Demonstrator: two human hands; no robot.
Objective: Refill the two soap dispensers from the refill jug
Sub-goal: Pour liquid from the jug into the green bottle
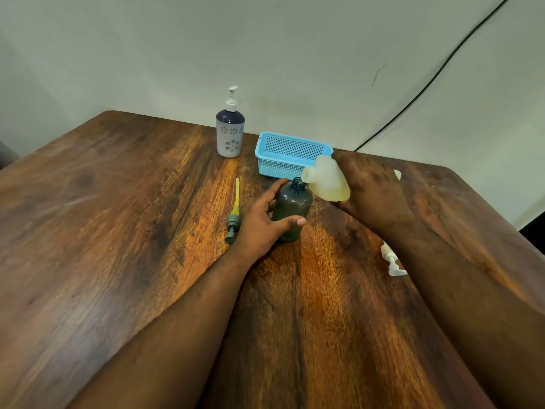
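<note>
A dark green soap dispenser bottle (292, 211) stands upright mid-table with its neck uncapped. My left hand (265, 219) grips its body. My right hand (374, 190) holds the translucent refill jug (327, 181) tilted, its mouth right at the bottle's neck; yellowish liquid shows inside. The bottle's grey pump with a yellow tube (234, 211) lies flat to the left. A second dispenser (230, 134), white with flower cut-outs and a dark top, stands at the table's far edge with its white pump on.
A light blue perforated basket (290, 154) sits just behind the jug. A white pump or cap piece (392, 261) lies by my right forearm. The wooden table (118, 231) meets a wall, where a black cable (427, 84) runs down.
</note>
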